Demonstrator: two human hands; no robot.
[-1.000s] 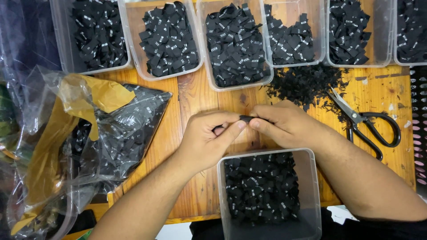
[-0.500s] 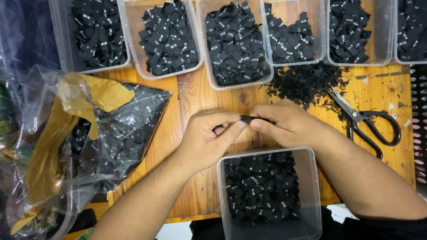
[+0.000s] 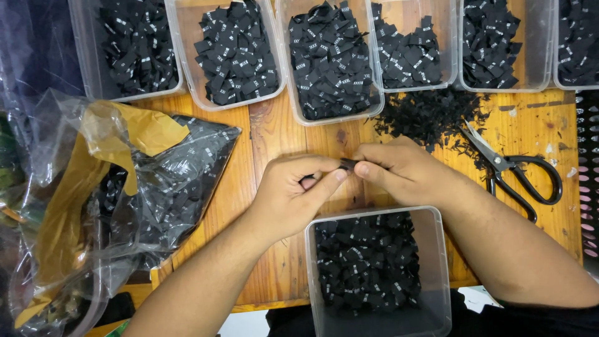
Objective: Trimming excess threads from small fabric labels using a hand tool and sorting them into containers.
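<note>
My left hand point(image 3: 290, 193) and my right hand point(image 3: 405, 171) meet in the middle of the wooden tabletop point(image 3: 274, 134), just above a clear plastic tub point(image 3: 437, 262) that sits close to my body. Between them I hold a small black label point(image 3: 348, 164): the thumb and forefinger of each hand are pressed together on it, pinching it from either end, while my other fingers are curled in. The label is clear of the wood, held just above the far edge of the tub, and most of it is hidden by my fingertips.

The near tub is partly filled with small black labels carrying white marks. Along the far edge of the tabletop stands a row of similar clear tubs point(image 3: 234, 56), each heaped with the same kind of black labels. Just beyond my right hand lies a loose pile of black scraps point(image 3: 430, 115) on the bare wood, and beside it, to my right, a pair of black-handled scissors point(image 3: 515, 171) rests with its blades slightly parted and pointing toward the scraps. To my left a crumpled clear plastic bag point(image 3: 168, 181) holds more black labels, with a strip of brown tape or paper point(image 3: 146, 128) folded across its top.
</note>
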